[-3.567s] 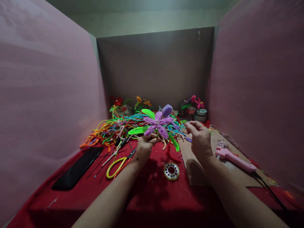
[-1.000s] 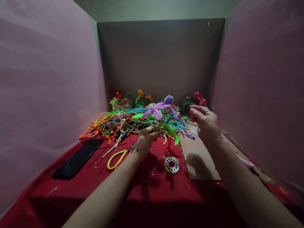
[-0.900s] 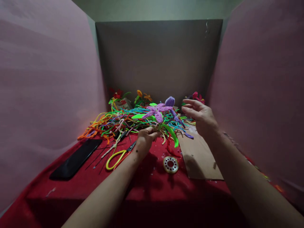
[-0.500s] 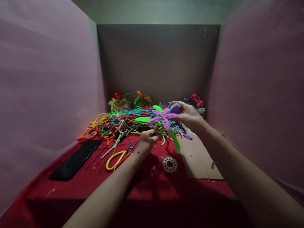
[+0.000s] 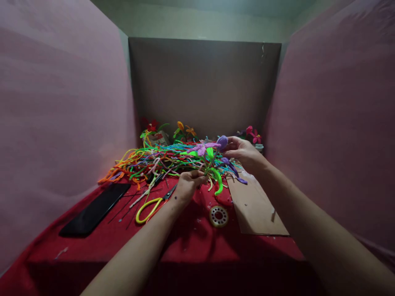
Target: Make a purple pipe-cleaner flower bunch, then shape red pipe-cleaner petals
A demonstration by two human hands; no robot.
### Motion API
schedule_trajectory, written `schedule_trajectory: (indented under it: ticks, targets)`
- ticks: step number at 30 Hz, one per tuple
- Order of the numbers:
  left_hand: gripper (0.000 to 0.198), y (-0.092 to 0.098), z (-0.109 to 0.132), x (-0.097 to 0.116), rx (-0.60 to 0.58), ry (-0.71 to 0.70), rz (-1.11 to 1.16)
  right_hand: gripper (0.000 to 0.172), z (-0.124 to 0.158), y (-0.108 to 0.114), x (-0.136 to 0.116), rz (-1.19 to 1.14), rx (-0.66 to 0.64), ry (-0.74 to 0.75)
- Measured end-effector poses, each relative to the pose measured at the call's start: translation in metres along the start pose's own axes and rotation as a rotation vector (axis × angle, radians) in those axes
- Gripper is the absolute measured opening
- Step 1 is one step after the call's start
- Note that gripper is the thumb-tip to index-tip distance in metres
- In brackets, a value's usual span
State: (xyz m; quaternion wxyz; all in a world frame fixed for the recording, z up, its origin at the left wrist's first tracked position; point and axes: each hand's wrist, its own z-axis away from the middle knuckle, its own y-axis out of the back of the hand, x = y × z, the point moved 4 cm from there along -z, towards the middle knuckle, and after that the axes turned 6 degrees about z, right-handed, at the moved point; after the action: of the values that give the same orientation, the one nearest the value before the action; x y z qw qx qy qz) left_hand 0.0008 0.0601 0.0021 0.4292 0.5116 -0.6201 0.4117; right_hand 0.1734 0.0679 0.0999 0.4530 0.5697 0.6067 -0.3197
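Observation:
My left hand [image 5: 189,183] is closed in a pinch on the gathered stems of a pipe-cleaner flower spray. At its top sits a pink-purple flower [image 5: 202,149], tilted so that its petals spread sideways. A purple bud [image 5: 222,142] stands to the right, with the bent fingers of my right hand [image 5: 243,153] closed against its right side. Bright green leaves [image 5: 217,181] curl out around the stems. Yellow-handled scissors [image 5: 149,209] lie beside my left wrist, their other handle partly hidden by my forearm.
A heap of colourful pipe cleaners [image 5: 145,162] lies behind my hands. On the red cloth [image 5: 101,248] are a black phone [image 5: 95,209], a round bobbin-like disc [image 5: 219,216] and a cardboard sheet [image 5: 253,205]. Finished-looking flowers [image 5: 151,125] stand along the back.
The flower has tipped back from facing me to a more sideways view, exposing stems and leaves below. My right hand and the bud have shifted slightly left.

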Motion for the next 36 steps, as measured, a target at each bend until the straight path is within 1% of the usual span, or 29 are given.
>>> schedule_trajectory:
  ticks: [3,7,12,15,18,22,28,32,36]
  targets:
    - [0.015,-0.001,0.000,0.000,-0.003,-0.008,0.010,0.024,-0.001,0.004,0.001,0.055,0.005,-0.031]
    - [0.011,-0.003,0.001,0.002,0.006,-0.033,0.018,0.021,0.000,0.007,-0.003,0.133,0.009,-0.061]
    - [0.010,-0.004,0.004,0.010,0.025,-0.059,0.027,0.010,-0.003,0.010,-0.002,0.215,-0.012,-0.118]
    - [0.007,-0.004,0.004,0.012,0.035,-0.061,0.012,0.009,-0.005,0.012,0.001,0.292,-0.063,-0.130]
    - [0.007,-0.003,0.002,0.010,0.034,-0.052,0.006,0.014,-0.006,0.013,0.002,0.338,-0.111,-0.133]
    - [0.011,-0.001,0.001,0.006,0.010,-0.024,0.050,0.016,-0.003,0.012,-0.001,0.291,-0.127,-0.137]
    - [0.023,0.001,0.001,-0.004,-0.031,0.010,0.183,0.018,0.003,0.008,-0.007,0.149,-0.159,-0.202]
    - [0.019,0.002,-0.003,-0.009,-0.025,0.008,0.202,0.020,0.003,0.006,-0.008,0.085,-0.151,-0.197]
    - [0.014,0.000,-0.001,-0.004,-0.037,0.012,0.199,0.024,-0.001,0.004,-0.005,0.013,-0.150,-0.146]
